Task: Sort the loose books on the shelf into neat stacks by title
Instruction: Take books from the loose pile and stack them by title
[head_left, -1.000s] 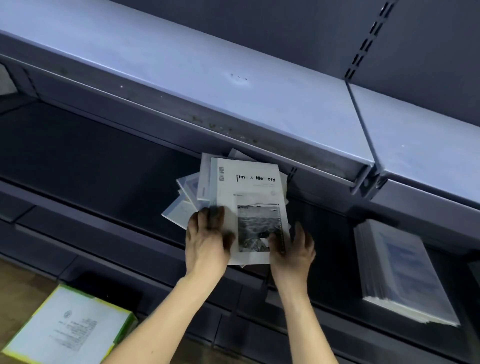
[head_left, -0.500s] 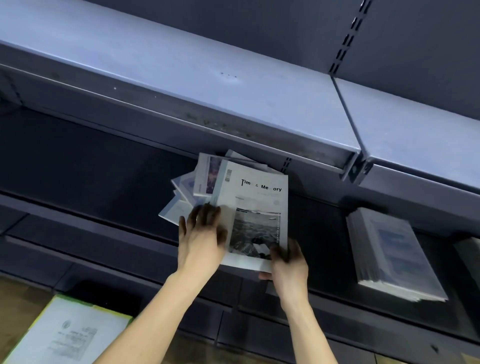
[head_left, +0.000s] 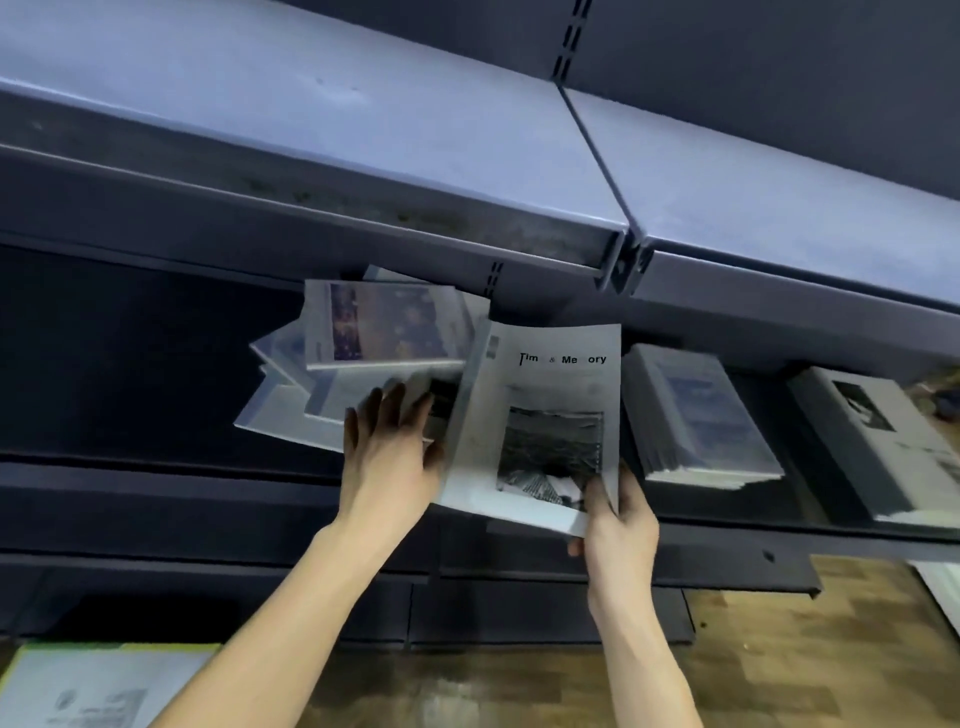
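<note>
1. We note the right hand (head_left: 618, 525) pinching the near corner of the grey paperback titled "Time & Memory" (head_left: 540, 415), lifted right of the pile.
2. The left hand (head_left: 392, 452) rests flat, fingers straight, on the loose pile of pale paperbacks (head_left: 374, 332).
3. Risk: a one-corner grip may let the cover bend or slip; the fanned pile could slide off the dark metal shelf (head_left: 156, 467).

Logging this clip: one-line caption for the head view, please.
Right hand lifts the Time & Memory book off the loose pile as the left hand steadies it.

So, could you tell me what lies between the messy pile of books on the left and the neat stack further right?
In the head view, the Time & Memory book, pinched by the right hand, lies between the messy pile and the neat stack.
</note>
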